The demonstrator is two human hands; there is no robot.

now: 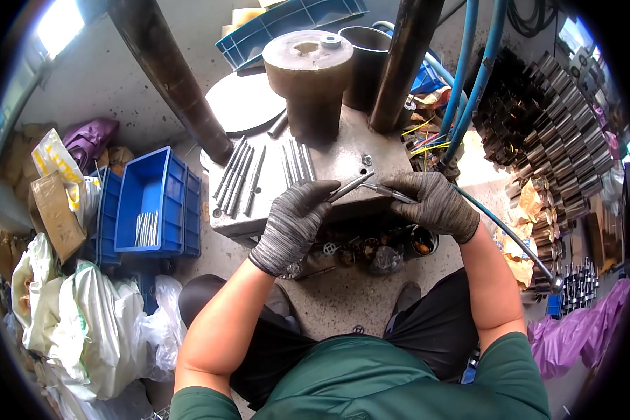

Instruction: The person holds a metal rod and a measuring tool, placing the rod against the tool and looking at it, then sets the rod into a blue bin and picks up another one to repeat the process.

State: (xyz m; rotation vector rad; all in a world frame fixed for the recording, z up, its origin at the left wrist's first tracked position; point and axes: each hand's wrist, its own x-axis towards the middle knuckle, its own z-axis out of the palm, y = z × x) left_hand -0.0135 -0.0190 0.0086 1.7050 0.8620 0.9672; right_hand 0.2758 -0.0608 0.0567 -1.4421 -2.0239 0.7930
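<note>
Grey knit gloves cover both of my hands. My left hand [295, 222] is closed on a slim metal rod [350, 187] that points up and to the right. In my right hand [439, 201] is a second thin metal rod [389, 192], its tip pointing left. The two tips nearly meet over the front edge of the metal machine table [371, 150]; whether they touch I cannot tell. Left of the hands, several similar rods [239, 176] lie side by side on the table, with another row of rods [298, 162] close to my left hand.
A thick steel post [315, 105] rises from the table between two dark columns [168, 70]. On the left stands a blue crate [145, 199] with rods inside. Blue hoses [469, 77] hang at the right, near stacked metal cylinders [563, 119]. White sacks [94, 315] lie lower left.
</note>
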